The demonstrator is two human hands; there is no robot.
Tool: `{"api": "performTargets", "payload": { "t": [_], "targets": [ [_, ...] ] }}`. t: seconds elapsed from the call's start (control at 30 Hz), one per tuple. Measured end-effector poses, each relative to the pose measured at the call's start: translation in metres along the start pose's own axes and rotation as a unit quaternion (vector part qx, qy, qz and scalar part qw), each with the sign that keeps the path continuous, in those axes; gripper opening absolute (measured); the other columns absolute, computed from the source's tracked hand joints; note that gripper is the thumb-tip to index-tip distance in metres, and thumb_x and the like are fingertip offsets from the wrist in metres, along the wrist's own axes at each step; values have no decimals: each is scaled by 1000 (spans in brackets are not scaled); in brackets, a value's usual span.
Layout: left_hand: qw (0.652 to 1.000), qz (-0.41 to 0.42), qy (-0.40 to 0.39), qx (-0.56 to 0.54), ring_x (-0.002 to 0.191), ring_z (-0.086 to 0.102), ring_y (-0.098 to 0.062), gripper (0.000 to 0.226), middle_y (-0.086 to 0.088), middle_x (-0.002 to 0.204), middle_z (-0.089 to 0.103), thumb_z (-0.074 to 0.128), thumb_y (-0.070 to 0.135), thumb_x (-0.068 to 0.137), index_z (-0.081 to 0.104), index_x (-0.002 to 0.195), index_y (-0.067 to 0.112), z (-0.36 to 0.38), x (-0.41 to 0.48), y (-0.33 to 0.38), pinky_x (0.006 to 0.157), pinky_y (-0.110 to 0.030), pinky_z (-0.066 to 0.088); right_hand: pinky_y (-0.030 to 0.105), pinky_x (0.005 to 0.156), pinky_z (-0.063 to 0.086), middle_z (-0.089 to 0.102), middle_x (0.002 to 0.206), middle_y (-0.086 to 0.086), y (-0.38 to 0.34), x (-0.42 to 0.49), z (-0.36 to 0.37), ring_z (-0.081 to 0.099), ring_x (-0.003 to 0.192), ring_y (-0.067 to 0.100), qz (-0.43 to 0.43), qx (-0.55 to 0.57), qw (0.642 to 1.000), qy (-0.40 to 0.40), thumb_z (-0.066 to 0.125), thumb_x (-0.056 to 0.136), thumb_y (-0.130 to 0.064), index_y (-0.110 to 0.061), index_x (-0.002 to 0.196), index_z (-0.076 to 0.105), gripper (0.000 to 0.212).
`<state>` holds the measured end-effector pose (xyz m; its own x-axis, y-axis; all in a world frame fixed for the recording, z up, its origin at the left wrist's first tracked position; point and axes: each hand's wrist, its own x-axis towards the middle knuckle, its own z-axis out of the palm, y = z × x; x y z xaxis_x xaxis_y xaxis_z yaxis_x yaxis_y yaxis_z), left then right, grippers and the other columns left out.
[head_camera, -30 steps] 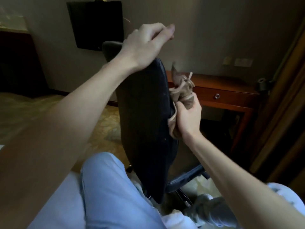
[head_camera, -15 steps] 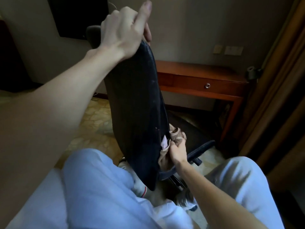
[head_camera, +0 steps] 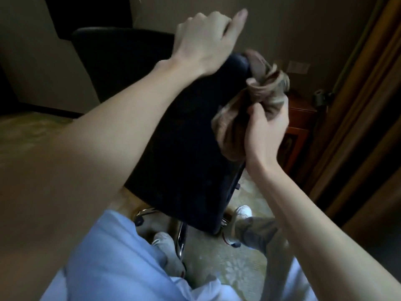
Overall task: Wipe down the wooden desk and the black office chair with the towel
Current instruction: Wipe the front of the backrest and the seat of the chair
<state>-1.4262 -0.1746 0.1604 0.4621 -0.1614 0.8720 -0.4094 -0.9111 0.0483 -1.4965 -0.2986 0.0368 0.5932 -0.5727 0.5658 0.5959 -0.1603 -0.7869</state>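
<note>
While your left hand (head_camera: 204,40) holds the top edge of the black office chair (head_camera: 184,148), fingers curled over the far side and forefinger straight, your right hand (head_camera: 267,131) is clamped round the bunched towel (head_camera: 260,92) and presses it against the upper right edge of the backrest. The hands are apart, one at each side of the backrest top.

Half a second ago the towel sat low on this same edge, near the bottom of the backrest. It is now back near the top, where it was a second ago. Read this as one full down-and-up stroke, so the right edge is probably done. The broad back panel facing you likely still awaits the towel. The seat is hidden behind the backrest. The frame does not show whether the desk has been wiped.

Surface and room, left to right:
- A dark wall panel (head_camera: 86,11) hangs at upper left.
- The backrest fills the centre and leans toward you.
- The chrome chair base (head_camera: 181,240) stands below it on a pale patterned carpet (head_camera: 238,268).
- A wall plate (head_camera: 299,67) sits on the wall beyond the towel.
- One corner of the reddish wooden desk (head_camera: 300,118) shows just past your right hand. It carries a small dark object (head_camera: 320,97), too blurred to name.
- Brown vertical folds (head_camera: 368,105) close the right edge. You cannot tell whether they are curtain or panelling.
</note>
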Motion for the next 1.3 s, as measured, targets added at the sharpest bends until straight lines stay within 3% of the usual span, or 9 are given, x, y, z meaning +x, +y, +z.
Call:
{"api": "performTargets", "payload": {
  "t": [0.13,0.23,0.37,0.47,0.6,0.8,0.97,1.1,1.3],
  "targets": [
    [1000,7,5,23,89,65,-38,65,-12,87,71,21,60,103,65,86,16,-1,-6,-56,73,-41,44,31,116,32,47,139,17,24,-4,18,45,129,30,-122,-127,984,2,64,75,-19,-13,139,48,66],
    [999,-3,6,48,77,55,-28,63,-5,76,58,16,58,106,56,77,18,-6,-20,-93,80,-43,42,35,109,31,40,138,29,78,-19,18,39,121,40,-215,-262,940,-32,63,66,-18,-16,126,48,61],
    [999,15,-13,41,89,60,-35,53,-5,83,59,20,52,108,52,81,19,-3,-15,-109,71,-38,31,48,90,34,51,126,20,171,-62,-6,42,111,39,-358,-486,761,-237,76,68,-22,-26,124,63,57],
    [999,43,-13,13,92,58,-36,48,-7,88,60,25,48,109,54,86,17,-6,-16,-118,72,-37,30,50,95,33,57,127,15,211,-64,-33,43,117,39,-429,-499,673,-337,55,84,-26,-24,116,67,35],
    [999,24,-20,29,108,60,-26,65,-6,106,69,28,62,105,71,106,14,-5,-14,-121,101,-41,37,49,89,34,61,126,14,195,-24,-52,49,114,39,-536,-486,540,-429,47,91,-25,-21,123,65,37],
    [994,-82,51,42,114,58,-22,74,-5,108,71,21,67,103,72,102,14,-7,-27,-157,113,-42,32,52,97,36,47,137,16,78,57,-11,45,121,39,-573,-406,687,-186,59,96,-36,-24,144,47,51],
    [989,-82,100,76,143,40,-23,52,-6,147,51,27,47,110,50,146,19,8,-67,-181,125,-52,15,67,115,26,55,140,25,66,77,34,44,131,48,-580,-364,718,-125,70,91,-27,-11,133,64,46],
    [986,-66,144,56,145,39,-25,45,-9,150,48,36,38,111,48,150,17,17,-74,-189,123,-56,18,62,109,40,67,125,20,151,14,30,55,120,46,-584,-402,624,-329,74,89,-14,-5,121,72,34],
    [989,-12,136,54,144,40,-24,46,-7,149,49,42,38,109,45,152,20,12,-79,-198,123,-59,18,48,119,28,67,132,6,211,-36,14,58,130,32,-585,-447,425,-526,71,88,-30,-20,112,77,27]
  ]
}}
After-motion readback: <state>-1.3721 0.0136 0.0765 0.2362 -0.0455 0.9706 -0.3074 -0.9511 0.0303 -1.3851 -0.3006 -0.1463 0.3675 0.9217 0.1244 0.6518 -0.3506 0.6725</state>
